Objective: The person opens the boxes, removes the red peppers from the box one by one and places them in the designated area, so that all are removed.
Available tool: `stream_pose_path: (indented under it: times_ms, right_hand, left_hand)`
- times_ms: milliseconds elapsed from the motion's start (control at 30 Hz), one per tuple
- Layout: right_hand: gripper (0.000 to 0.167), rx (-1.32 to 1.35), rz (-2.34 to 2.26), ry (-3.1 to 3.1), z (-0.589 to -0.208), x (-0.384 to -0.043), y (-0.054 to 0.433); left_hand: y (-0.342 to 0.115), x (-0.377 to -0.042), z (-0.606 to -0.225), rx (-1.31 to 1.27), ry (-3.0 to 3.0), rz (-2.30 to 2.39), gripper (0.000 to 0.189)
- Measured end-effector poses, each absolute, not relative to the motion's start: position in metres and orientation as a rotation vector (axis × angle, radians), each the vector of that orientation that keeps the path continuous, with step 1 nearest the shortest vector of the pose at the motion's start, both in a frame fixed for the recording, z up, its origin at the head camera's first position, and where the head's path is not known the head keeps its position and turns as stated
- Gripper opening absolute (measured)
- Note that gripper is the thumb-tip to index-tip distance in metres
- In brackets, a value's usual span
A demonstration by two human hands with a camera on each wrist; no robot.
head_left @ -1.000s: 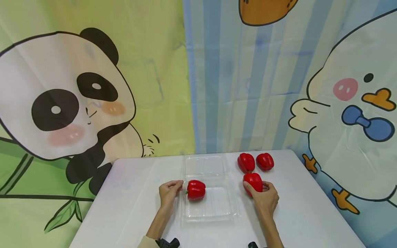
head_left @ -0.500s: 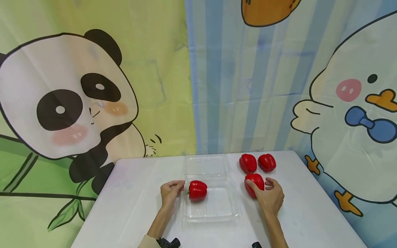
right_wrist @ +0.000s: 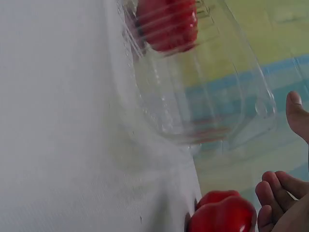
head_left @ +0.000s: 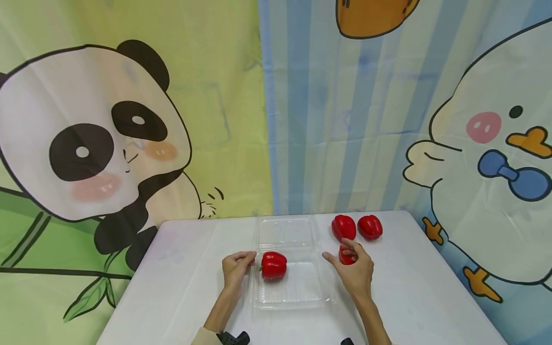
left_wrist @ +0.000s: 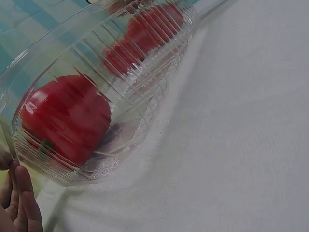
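Observation:
In the head view a clear plastic clamshell container lies with its lid folded back. Inside, at its left side, sits a red bell pepper, its green stem facing left. My left hand pinches the container's left rim between thumb and fingertips, as the left wrist view also shows. Just right of the container my right hand holds nothing, thumb spread from the fingers. Partly hidden behind its fingers is a second bell pepper. In the right wrist view peppers show below the loosely bent fingers.
Two more red bell peppers stand at the table's back right, one bell pepper left of another bell pepper. The container's lid lies toward the back edge of the white table. A cartoon-printed curtain hangs behind.
My right hand has let go of the nearest bell pepper on the right and moved left toward the container. My left hand stays at the container's rim.

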State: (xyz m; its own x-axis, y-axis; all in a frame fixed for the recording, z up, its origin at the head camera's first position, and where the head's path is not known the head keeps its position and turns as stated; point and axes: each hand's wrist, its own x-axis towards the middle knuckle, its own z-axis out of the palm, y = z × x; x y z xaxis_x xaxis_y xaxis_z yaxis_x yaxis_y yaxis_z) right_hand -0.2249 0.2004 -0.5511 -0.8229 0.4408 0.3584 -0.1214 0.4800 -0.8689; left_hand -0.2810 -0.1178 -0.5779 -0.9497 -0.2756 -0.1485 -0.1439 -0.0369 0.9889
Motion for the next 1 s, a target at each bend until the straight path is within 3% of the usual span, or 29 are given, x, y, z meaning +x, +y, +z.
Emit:
stream_pose_path:
  times_ms: [300,600,1000]
  right_hand:
    - [0.064,-0.024,1.485,-2.24,-0.551,-0.229,0.172]
    - [0.079,0.173,1.517,-2.388,-0.55,-0.231,0.16]
    - [0.081,0.27,1.521,-2.473,-0.542,-0.234,0.155]
  left_hand:
    - [-0.119,-0.282,-0.576,0.446,-2.115,-2.155,0.021]
    - [-0.12,-0.278,-0.577,0.485,-2.138,-2.147,0.024]
    - [-0.119,-0.28,-0.576,0.464,-2.132,-2.151,0.023]
